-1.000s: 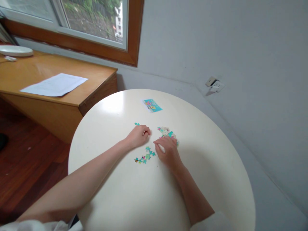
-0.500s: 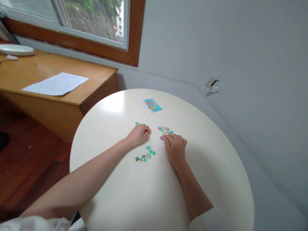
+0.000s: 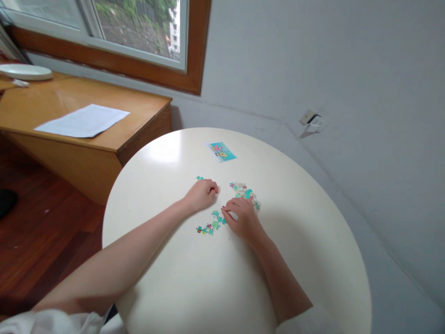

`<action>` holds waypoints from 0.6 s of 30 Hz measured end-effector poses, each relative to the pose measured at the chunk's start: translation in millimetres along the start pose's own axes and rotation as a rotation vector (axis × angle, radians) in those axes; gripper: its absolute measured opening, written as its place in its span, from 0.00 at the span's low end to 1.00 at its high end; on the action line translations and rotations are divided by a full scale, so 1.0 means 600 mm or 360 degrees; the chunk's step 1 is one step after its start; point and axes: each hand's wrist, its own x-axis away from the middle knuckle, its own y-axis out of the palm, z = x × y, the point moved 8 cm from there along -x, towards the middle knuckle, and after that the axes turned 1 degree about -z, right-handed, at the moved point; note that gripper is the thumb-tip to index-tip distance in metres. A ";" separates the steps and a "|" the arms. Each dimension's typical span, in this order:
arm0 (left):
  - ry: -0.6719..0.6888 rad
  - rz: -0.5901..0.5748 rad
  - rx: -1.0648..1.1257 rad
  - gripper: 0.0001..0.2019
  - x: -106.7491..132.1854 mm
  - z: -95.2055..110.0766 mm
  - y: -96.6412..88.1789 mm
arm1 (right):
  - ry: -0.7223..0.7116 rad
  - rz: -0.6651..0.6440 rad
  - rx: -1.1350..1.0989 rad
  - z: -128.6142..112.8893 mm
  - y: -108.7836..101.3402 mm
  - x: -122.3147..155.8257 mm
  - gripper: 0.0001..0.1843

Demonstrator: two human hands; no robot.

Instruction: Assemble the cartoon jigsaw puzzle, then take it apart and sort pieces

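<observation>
My left hand (image 3: 202, 194) rests on the white table with its fingers curled closed; what is inside them, if anything, is hidden. Just beyond it lie a few teal puzzle pieces (image 3: 199, 178). My right hand (image 3: 241, 215) pinches a small puzzle piece (image 3: 223, 208), mostly covered by the fingertips, at the right end of a curved strip of joined puzzle pieces (image 3: 210, 227). Behind and partly under that hand spreads a heap of loose puzzle pieces (image 3: 245, 190), teal, pink and pale. Farther back lies a colourful picture card (image 3: 223, 151) with cartoon figures.
The round white table (image 3: 181, 278) stands by a grey-white wall with an outlet (image 3: 308, 117). At the left is a wooden desk (image 3: 139, 102) bearing a paper sheet (image 3: 83, 121) and a round white object (image 3: 26, 72). Above it is a window (image 3: 139, 28).
My right hand has moved left and nearer, from the loose heap to the end of the joined strip. A pink piece at the heap's near edge is no longer visible there. My left hand stays put.
</observation>
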 end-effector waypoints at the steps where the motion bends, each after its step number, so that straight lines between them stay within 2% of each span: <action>1: 0.0001 -0.0002 0.0000 0.14 0.000 0.001 0.000 | 0.0013 -0.0012 -0.0019 0.000 -0.002 0.000 0.08; 3: 0.0006 -0.0005 0.0007 0.14 0.000 0.002 0.000 | 0.0027 -0.0018 -0.0074 -0.003 -0.008 0.001 0.08; 6: 0.0009 -0.0002 0.0029 0.14 0.000 0.002 -0.001 | 0.0020 -0.0069 -0.0195 -0.010 -0.016 0.004 0.01; 10: 0.0006 -0.0001 0.0045 0.14 0.000 0.000 0.000 | -0.0005 -0.0266 -0.0255 -0.020 -0.010 0.008 0.09; 18: -0.0023 0.0039 0.0073 0.14 0.000 -0.004 -0.002 | 0.0019 -0.0514 -0.0308 -0.024 0.009 0.010 0.09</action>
